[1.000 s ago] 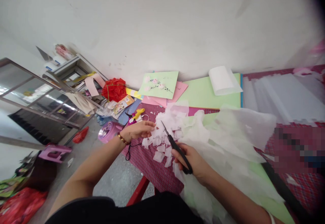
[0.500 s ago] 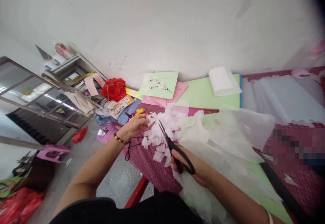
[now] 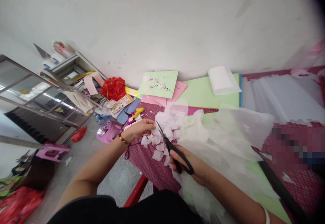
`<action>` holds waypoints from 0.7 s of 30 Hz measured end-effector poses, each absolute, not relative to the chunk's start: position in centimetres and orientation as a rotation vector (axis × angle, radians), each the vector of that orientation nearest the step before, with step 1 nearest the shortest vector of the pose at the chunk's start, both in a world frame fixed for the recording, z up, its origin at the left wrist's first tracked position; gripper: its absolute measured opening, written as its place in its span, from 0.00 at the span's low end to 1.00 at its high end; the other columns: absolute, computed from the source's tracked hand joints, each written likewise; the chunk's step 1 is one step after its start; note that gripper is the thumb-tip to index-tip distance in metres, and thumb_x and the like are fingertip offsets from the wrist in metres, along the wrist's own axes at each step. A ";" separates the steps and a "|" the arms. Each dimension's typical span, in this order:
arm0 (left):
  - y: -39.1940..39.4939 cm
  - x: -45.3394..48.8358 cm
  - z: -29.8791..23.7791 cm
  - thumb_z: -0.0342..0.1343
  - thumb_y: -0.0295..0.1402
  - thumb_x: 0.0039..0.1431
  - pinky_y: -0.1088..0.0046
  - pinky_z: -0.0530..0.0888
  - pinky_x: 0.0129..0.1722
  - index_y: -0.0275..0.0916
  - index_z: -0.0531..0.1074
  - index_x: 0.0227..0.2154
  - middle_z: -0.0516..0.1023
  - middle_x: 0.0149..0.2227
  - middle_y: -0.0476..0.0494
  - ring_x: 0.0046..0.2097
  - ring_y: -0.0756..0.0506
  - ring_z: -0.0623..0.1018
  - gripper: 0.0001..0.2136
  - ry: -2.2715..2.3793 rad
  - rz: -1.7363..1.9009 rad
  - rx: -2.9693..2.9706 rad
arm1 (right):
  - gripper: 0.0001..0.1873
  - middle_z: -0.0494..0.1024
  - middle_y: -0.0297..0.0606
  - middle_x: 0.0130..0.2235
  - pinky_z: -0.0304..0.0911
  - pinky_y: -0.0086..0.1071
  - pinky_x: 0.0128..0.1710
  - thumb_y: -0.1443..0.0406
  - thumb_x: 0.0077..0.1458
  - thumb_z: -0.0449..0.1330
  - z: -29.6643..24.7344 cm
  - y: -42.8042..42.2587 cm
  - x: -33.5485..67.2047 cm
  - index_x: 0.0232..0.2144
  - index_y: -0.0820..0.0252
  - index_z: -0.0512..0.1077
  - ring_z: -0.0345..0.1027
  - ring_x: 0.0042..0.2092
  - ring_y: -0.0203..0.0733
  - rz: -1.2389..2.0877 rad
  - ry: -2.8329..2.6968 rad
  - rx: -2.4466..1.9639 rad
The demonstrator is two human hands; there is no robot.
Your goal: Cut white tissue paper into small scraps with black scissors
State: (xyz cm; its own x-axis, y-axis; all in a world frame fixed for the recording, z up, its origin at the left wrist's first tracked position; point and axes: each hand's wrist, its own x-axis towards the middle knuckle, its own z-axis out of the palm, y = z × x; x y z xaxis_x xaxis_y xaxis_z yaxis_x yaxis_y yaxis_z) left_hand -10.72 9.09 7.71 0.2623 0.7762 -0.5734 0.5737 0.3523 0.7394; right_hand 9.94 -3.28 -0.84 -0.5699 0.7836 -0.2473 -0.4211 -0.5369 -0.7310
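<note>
My right hand (image 3: 186, 161) grips a pair of black-handled scissors (image 3: 175, 148), with the blades pointing up and left. Close to their tips is my left hand (image 3: 142, 128), its fingers pinched on a small piece of thin white paper (image 3: 156, 129), partly hidden by the fingers. Beneath and beyond both hands lies a loose heap of cut white paper pieces (image 3: 172, 120) on a red checked cloth (image 3: 149, 161). Large crumpled sheets of thin white paper (image 3: 228, 139) spread to the right, under my right forearm.
A yellow glue gun (image 3: 138, 112) lies left of the heap. At the wall are a green card with pink flowers (image 3: 158, 84), pink sheets (image 3: 179, 90), a green board (image 3: 198, 90) and a curled white sheet (image 3: 222, 80). A pink stool (image 3: 109, 131) stands left of the table.
My left hand has moved right and slightly down, bringing the paper piece nearer to the scissor tips. The scissors have shifted slightly left and up.
</note>
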 end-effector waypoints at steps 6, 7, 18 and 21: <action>9.5 -10.7 7.7 0.60 0.37 0.43 0.78 0.59 0.22 0.35 0.67 0.20 0.64 0.18 0.55 0.19 0.56 0.62 0.11 1.440 0.141 1.441 | 0.26 0.70 0.26 0.26 0.51 0.26 0.24 0.45 0.46 0.65 -0.9 -3.2 9.9 0.36 0.59 0.67 0.61 0.23 0.29 2.129 -0.835 -0.756; 9.6 -10.7 7.7 0.60 0.37 0.43 0.78 0.59 0.22 0.35 0.67 0.20 0.64 0.18 0.54 0.20 0.56 0.63 0.10 1.445 0.138 1.464 | 0.26 0.70 0.26 0.25 0.51 0.26 0.23 0.45 0.45 0.65 -0.9 -3.1 9.9 0.35 0.59 0.67 0.61 0.23 0.29 2.124 -0.832 -0.763; 9.9 -10.8 7.8 0.56 0.37 0.45 0.78 0.61 0.24 0.36 0.64 0.19 0.63 0.19 0.54 0.22 0.55 0.62 0.10 1.424 0.088 1.619 | 0.28 0.69 0.26 0.22 0.50 0.26 0.18 0.41 0.45 0.63 -1.1 -3.1 9.6 0.30 0.59 0.65 0.57 0.18 0.28 2.072 -0.895 -0.771; 10.3 -11.4 7.9 0.56 0.38 0.45 0.78 0.63 0.24 0.36 0.67 0.21 0.65 0.21 0.53 0.23 0.54 0.64 0.10 1.403 0.061 1.641 | 0.28 0.71 0.28 0.26 0.55 0.27 0.23 0.41 0.46 0.63 -0.8 -3.4 9.9 0.30 0.58 0.65 0.62 0.23 0.30 2.144 -0.820 -0.705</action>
State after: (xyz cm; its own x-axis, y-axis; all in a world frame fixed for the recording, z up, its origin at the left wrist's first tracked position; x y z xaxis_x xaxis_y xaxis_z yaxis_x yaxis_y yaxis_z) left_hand -11.40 10.28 7.87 0.3425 0.7913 -0.5065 0.7444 0.1004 0.6601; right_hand 9.92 -3.36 -0.84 -0.5884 0.7764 -0.2256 -0.4279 -0.5358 -0.7279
